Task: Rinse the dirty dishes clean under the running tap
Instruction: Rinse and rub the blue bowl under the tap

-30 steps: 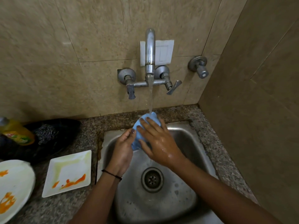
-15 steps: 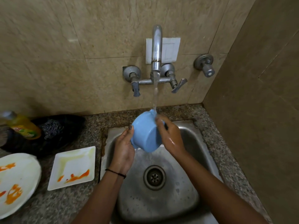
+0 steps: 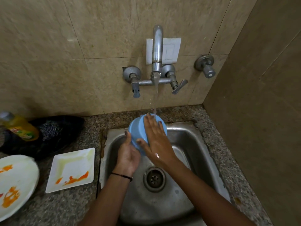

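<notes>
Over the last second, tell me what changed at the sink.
The right hand released its grip on the blue bowl and now lies flat across it. The left hand still holds its left edge. The tap still runs; square plate and round plate unmoved.

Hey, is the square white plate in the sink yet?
No, the square white plate lies on the granite counter to the left of the sink, with orange smears on it.

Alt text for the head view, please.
A blue bowl is held under the running tap over the sink: left hand grips its edge, right hand lies flat on it. A stained square plate and round plate wait on the counter.
</notes>
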